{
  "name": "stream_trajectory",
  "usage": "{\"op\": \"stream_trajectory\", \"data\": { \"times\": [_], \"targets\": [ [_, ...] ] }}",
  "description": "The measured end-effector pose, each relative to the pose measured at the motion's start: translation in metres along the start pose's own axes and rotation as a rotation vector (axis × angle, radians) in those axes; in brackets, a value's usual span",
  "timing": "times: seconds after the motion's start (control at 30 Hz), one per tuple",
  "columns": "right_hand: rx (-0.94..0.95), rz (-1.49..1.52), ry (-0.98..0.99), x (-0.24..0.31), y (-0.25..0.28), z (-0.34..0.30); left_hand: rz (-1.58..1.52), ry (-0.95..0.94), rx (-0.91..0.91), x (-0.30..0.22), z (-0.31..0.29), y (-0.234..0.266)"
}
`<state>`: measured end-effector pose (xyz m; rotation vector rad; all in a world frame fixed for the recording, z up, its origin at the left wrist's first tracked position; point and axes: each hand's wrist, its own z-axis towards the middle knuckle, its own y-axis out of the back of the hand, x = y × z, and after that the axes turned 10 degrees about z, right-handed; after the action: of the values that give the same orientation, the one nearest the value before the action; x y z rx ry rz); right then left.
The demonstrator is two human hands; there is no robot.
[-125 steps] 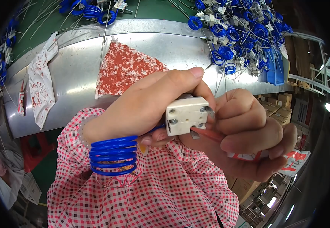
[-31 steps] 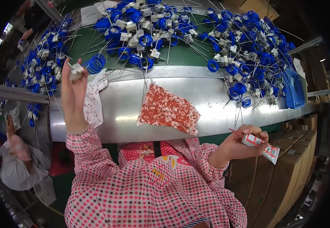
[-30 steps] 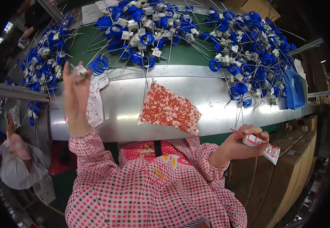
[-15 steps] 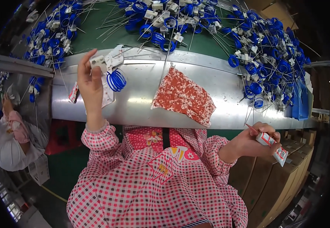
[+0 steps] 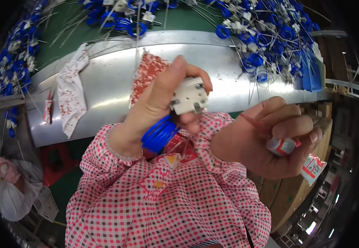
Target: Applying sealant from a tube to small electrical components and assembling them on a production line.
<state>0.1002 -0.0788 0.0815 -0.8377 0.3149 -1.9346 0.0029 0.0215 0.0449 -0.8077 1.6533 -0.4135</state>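
In front of my chest, my left hand [image 5: 156,93] grips a capillary thermostat by its white block [image 5: 190,97], thumb on top and fingers curled around it. Metal terminals show on the block's face. Its blue coiled tube [image 5: 159,134] hangs below the palm, near the left cuff. To the right, my right hand [image 5: 262,138] is curled around a small red-and-white squeeze tube [image 5: 283,146]. The tube's flat end sticks out beyond the fingers; much of its middle is hidden. The two hands are apart.
A red, white-speckled cloth [image 5: 146,74] lies on the metal ledge [image 5: 109,78], partly behind my left hand. Farther left are a stained white cloth [image 5: 73,91] and another small tube [image 5: 48,109]. Thermostats [image 5: 266,37] are heaped beyond. Boxes [image 5: 287,194] stand right; a person [image 5: 12,194] sits left.
My left hand has brought the thermostat from above the ledge rightward and toward my chest. My right hand has come closer, still holding the tube. The view has shifted to the right.
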Motion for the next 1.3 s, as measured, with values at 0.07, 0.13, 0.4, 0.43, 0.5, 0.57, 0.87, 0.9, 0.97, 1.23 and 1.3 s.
{"op": "stream_trajectory", "data": {
  "times": [0.07, 0.13, 0.4, 0.43, 0.5, 0.57, 0.87, 0.9, 0.97, 1.23, 1.3],
  "targets": [
    [-0.029, 0.023, 0.031, -0.001, -0.005, -0.006, -0.038, 0.048, -0.052, 0.01, 0.002, -0.025],
    [-0.123, -0.028, 0.091, 0.0, -0.008, -0.009, -0.073, 0.091, -0.113, 0.011, 0.003, -0.034],
    [0.044, -0.143, 0.056, 0.004, -0.003, -0.009, -0.078, 0.12, -0.102, 0.021, 0.007, -0.038],
    [0.045, -0.144, 0.044, 0.003, -0.004, -0.011, -0.061, 0.1, -0.091, 0.023, 0.007, -0.035],
    [0.12, -0.12, -0.005, 0.004, -0.005, -0.01, -0.048, 0.087, -0.069, 0.025, 0.008, -0.035],
    [0.251, -0.257, -0.07, 0.022, 0.008, -0.003, -0.023, 0.097, -0.1, 0.026, 0.007, -0.035],
    [0.771, -0.812, 0.336, 0.012, 0.037, -0.007, 0.025, 0.079, -0.113, 0.026, 0.008, -0.035],
    [0.796, -0.797, 0.317, 0.013, 0.037, -0.005, 0.022, 0.08, -0.113, 0.026, 0.008, -0.036],
    [0.846, -0.768, 0.279, 0.015, 0.038, 0.0, -0.016, 0.071, -0.139, 0.027, 0.01, -0.039],
    [1.032, -0.635, 0.131, 0.022, 0.039, 0.013, -0.033, 0.122, -0.104, 0.025, 0.009, -0.037],
    [1.084, -0.608, 0.089, 0.022, 0.039, 0.014, -0.018, 0.105, -0.094, 0.029, 0.011, -0.035]
  ]
}}
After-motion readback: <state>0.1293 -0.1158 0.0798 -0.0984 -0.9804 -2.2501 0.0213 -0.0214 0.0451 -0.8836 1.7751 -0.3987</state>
